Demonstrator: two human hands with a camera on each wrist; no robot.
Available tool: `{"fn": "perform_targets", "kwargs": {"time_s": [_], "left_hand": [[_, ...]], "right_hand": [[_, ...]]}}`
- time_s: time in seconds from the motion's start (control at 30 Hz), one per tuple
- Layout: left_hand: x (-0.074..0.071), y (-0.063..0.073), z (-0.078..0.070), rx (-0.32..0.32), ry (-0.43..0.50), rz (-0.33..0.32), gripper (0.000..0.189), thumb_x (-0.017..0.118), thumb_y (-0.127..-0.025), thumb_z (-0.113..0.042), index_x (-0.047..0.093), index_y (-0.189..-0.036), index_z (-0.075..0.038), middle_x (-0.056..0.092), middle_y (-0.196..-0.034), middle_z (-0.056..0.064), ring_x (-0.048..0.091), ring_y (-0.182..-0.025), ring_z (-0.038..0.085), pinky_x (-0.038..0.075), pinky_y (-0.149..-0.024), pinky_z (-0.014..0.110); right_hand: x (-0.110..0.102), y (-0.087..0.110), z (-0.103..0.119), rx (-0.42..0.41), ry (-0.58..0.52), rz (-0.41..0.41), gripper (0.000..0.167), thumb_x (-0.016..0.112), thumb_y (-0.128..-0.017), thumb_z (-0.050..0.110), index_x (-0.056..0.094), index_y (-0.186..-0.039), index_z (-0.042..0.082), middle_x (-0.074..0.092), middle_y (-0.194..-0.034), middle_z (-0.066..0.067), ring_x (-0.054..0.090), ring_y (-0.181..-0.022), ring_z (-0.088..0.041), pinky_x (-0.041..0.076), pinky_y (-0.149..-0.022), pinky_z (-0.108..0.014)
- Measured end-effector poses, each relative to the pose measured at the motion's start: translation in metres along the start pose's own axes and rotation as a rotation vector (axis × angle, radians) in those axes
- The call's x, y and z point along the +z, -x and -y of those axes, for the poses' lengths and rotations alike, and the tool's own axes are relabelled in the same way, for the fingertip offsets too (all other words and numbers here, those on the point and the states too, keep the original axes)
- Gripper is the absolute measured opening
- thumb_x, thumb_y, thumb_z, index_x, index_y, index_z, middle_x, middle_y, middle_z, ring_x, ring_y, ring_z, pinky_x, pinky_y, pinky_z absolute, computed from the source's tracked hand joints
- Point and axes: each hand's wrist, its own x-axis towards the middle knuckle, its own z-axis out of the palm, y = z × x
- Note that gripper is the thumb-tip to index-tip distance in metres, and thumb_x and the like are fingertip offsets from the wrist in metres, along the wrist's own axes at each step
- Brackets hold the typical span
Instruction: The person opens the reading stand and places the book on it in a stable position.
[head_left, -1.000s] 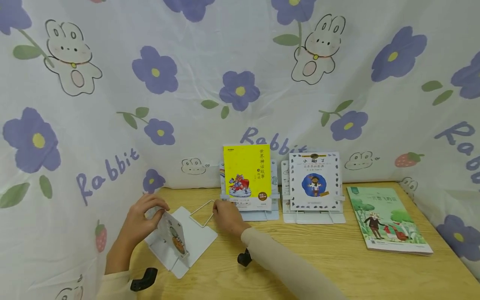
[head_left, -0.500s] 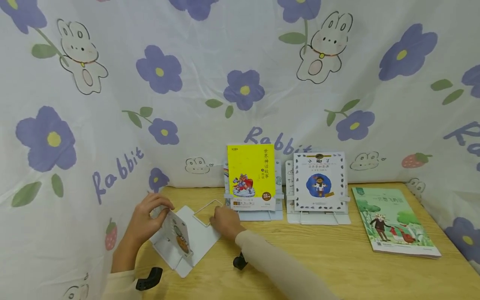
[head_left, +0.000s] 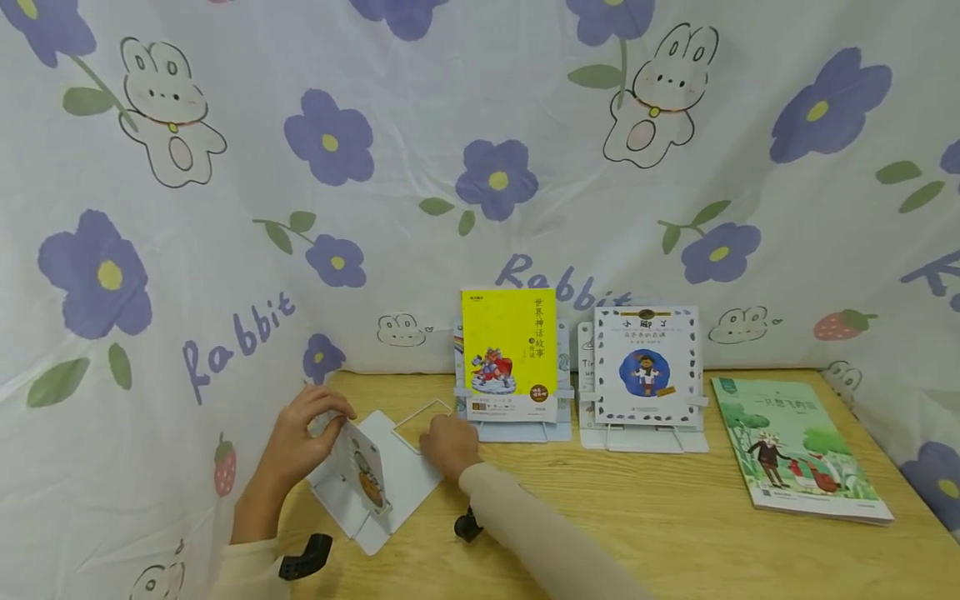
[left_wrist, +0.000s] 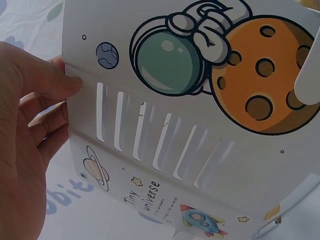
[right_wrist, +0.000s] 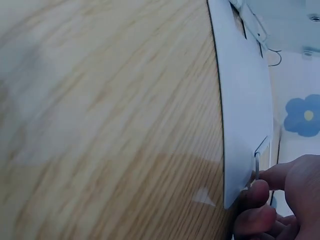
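Observation:
A white metal book stand with a printed astronaut panel is at the left of the table, its flat plate lying on the wood. My left hand pinches the raised panel's edge; the left wrist view shows the thumb on the printed face and fingers behind. A white wire support sticks out beyond the plate's far edge. My right hand pinches that wire; in the right wrist view its fingertips close round the wire beside the plate's corner, hiding part of it.
To the right, a yellow book and a white-covered book stand on similar book stands. A green book lies flat at the table's right. A flowered curtain hangs behind the table.
My right hand has slid slightly left and nearer along the wire, toward the plate. My left hand stays on the panel. The head view has shifted a little.

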Motion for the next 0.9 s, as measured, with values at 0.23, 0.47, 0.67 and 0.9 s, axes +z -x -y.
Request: {"fn": "perform_targets", "kwargs": {"time_s": [0.23,0.47,0.67,0.9], "left_hand": [[0.0003,0.0014,0.0003,-0.006,-0.004,0.012,0.04,0.073,-0.078,0.027,0.076,-0.087,-0.012,0.073,-0.095,0.003,0.061,-0.097,0.016,0.044,-0.097,0.011],[0.0001,0.0022,-0.0004,-0.003,-0.003,0.01,0.038,0.073,-0.077,0.027,0.076,-0.087,-0.01,0.073,-0.095,0.003,0.061,-0.097,0.017,0.043,-0.098,0.011],[-0.0005,0.0026,-0.0016,0.004,0.007,0.011,0.038,0.073,-0.077,0.028,0.076,-0.087,-0.009,0.072,-0.094,0.004,0.062,-0.096,0.018,0.043,-0.099,0.011],[-0.0014,0.0032,-0.0025,-0.01,0.016,0.015,0.037,0.074,-0.077,0.028,0.076,-0.087,-0.008,0.073,-0.095,0.006,0.062,-0.097,0.019,0.043,-0.098,0.01]], "right_hand": [[0.0005,0.0022,0.0054,0.098,-0.065,0.017,0.038,0.069,-0.097,0.025,0.063,-0.061,0.015,0.056,-0.059,0.002,0.052,-0.055,-0.016,0.046,-0.051,-0.036],[0.0023,0.0011,0.0064,0.143,-0.112,0.01,0.042,0.071,-0.092,0.025,0.055,-0.055,0.018,0.051,-0.055,0.003,0.048,-0.052,-0.015,0.039,-0.046,-0.034],[0.0,-0.0003,0.0068,0.178,-0.161,0.045,0.05,0.072,-0.093,0.025,0.045,-0.051,0.02,0.04,-0.051,0.005,0.042,-0.049,-0.014,0.033,-0.046,-0.032],[0.0005,-0.0005,0.0078,0.21,-0.195,0.058,0.05,0.075,-0.093,0.032,0.05,-0.051,0.019,0.043,-0.052,0.004,0.044,-0.051,-0.015,0.033,-0.045,-0.033]]}}
